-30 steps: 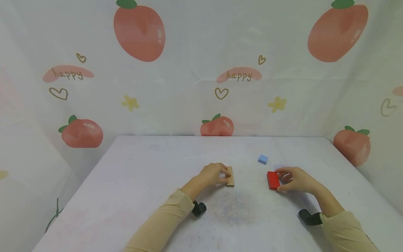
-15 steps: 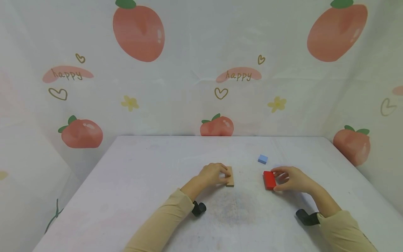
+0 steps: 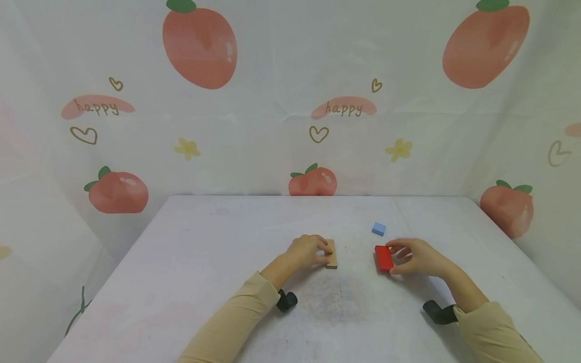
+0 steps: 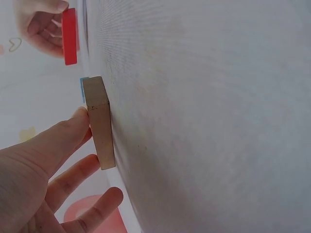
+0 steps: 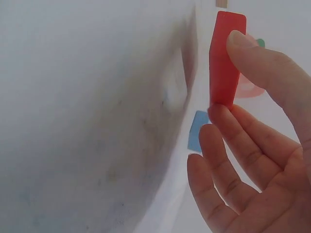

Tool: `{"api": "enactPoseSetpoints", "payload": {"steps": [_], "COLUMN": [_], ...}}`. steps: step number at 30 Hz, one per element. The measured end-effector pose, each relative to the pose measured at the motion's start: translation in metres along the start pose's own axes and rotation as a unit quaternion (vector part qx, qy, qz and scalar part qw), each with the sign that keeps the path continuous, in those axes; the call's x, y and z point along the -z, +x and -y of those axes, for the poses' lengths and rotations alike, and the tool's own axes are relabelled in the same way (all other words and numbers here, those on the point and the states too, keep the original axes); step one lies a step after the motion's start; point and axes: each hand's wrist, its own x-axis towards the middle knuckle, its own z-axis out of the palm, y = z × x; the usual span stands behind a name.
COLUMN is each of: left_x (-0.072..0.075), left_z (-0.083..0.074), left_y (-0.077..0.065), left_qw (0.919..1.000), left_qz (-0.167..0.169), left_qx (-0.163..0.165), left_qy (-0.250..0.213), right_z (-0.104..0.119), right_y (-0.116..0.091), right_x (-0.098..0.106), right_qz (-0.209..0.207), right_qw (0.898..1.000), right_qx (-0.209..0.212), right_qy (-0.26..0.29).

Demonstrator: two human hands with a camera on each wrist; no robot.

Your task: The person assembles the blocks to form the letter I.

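Note:
My left hand [image 3: 306, 251] holds a flat natural-wood block [image 3: 333, 254] near the middle of the table, thumb at one end and a finger at the other in the left wrist view. That wooden block [image 4: 100, 126] lies on the tabletop. To its right, my right hand [image 3: 419, 258] pinches a red rectangular block [image 3: 384, 259] between thumb and fingertips. The right wrist view shows the red block [image 5: 226, 60] raised slightly off the table, its shadow apart from it. A gap separates the two blocks.
A small blue block [image 3: 379, 229] sits on the white table [image 3: 254, 222] beyond the red one. Black wrist-camera mounts [image 3: 287, 301] stick out from both sleeves. Behind the table hangs a fruit-patterned cloth [image 3: 254, 126].
My right hand has carried the red block a short way left, toward the wooden block. The left hand and the wooden block stay where they were.

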Motion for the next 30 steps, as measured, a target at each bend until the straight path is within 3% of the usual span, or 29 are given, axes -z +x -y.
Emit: {"api": "enactPoseSetpoints", "payload": {"steps": [30], "left_x": [0.0], "left_z": [-0.002], "left_y": [-0.001], "left_qw": [0.9998], "left_qz": [0.005], "left_qx": [0.021], "left_qy": [0.004], "right_z": [0.017], "right_y": [0.007], "right_x": [-0.01], "right_qz": [0.013], "right_qw": [1.0], "right_qx": [0.016], "right_qy": [-0.003]}}
